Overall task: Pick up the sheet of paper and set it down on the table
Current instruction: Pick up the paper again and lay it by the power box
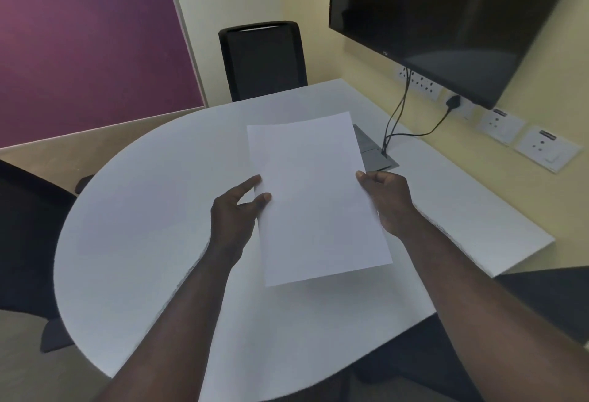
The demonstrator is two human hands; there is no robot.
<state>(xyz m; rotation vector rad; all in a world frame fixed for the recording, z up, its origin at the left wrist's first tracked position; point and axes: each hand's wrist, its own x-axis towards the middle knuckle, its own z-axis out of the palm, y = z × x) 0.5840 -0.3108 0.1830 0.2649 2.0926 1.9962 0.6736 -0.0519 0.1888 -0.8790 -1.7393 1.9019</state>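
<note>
A blank white sheet of paper (315,197) is held above the white table (153,226), near the middle of the view. My left hand (236,213) pinches its left edge, thumb on top and fingers underneath. My right hand (387,201) grips the right edge the same way. The sheet's near edge casts a shadow on the tabletop, so it hangs a little above the surface.
A grey cable hatch (373,150) with black cables (398,115) sits in the table just beyond the paper. A black chair (263,60) stands at the far side and another at the left (28,236). A dark screen (446,13) hangs on the right wall above sockets.
</note>
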